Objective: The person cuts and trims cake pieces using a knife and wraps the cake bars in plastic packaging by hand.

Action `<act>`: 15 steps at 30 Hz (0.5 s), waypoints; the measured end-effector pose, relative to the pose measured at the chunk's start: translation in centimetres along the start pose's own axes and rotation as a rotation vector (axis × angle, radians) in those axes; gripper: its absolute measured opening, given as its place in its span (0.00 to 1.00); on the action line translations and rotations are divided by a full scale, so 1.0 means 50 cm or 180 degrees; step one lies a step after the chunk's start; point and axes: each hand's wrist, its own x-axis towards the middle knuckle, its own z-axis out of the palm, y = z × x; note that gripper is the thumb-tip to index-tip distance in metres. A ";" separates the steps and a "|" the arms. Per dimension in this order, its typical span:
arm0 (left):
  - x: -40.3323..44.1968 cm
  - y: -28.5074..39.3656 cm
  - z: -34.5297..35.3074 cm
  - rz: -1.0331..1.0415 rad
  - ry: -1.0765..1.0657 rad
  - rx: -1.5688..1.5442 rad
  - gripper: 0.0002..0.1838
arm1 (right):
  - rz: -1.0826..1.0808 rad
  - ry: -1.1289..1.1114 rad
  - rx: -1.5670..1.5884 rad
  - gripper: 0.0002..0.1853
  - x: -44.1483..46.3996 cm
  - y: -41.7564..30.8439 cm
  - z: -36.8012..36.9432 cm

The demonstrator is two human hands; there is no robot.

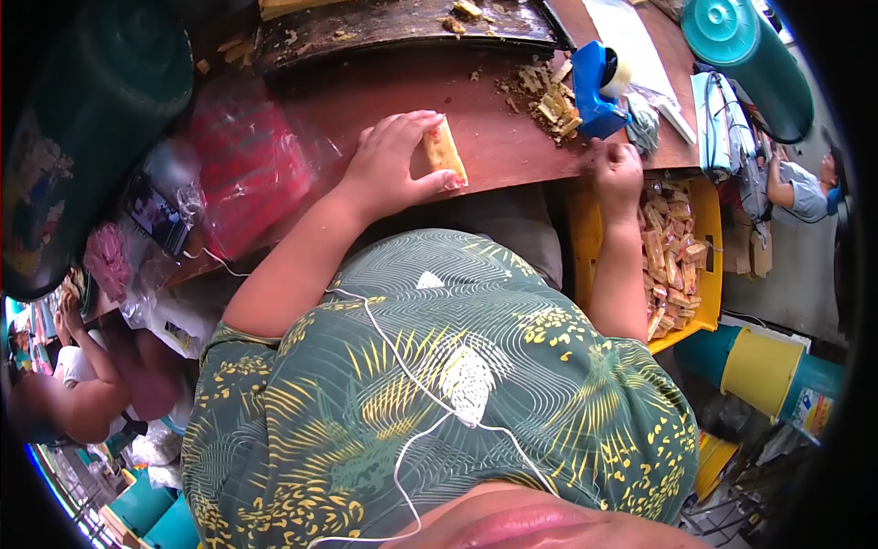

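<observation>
My left hand (pixel 389 163) rests on the table with thumb and fingers gripping the two ends of a wrapped pastry bar (pixel 445 154). The bar is flat, golden and rectangular, in a clear wrapper with red marks. My right hand (pixel 617 171) is closed in a fist-like pinch at the table's front edge, just below a blue tape dispenser (pixel 594 96). Whatever its fingers hold is hidden or too small to make out. A roll of tape (pixel 616 75) sits in the dispenser. Beneath my right forearm stands a yellow crate (pixel 712 265) with many wrapped bars (pixel 672 261).
A dark tray (pixel 402 37) with crumbs lies at the back. Broken pastry pieces (pixel 553 105) are heaped beside the dispenser. Red plastic packaging (pixel 247 169) covers the table's left side. Green cylinders stand at both sides. Other people sit at far left and far right.
</observation>
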 end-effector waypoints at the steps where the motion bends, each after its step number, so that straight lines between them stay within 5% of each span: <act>1: -0.002 0.000 0.001 0.0015 0.0006 -0.0011 0.43 | 0.0336 -0.0518 0.0592 0.18 -0.011 -0.059 0.008; 5: 0.001 0.001 0.001 0.0006 -0.0017 -0.0012 0.42 | -0.0946 -0.1734 0.1693 0.07 -0.078 -0.269 0.041; 8: -0.006 -0.001 0.001 0.0065 0.0028 0.0003 0.39 | -0.1933 -0.1583 0.1930 0.08 -0.088 -0.312 0.091; 15: -0.009 -0.013 0.006 0.0004 -0.0007 -0.0032 0.33 | -0.0279 -0.1889 0.1751 0.24 -0.037 -0.335 0.123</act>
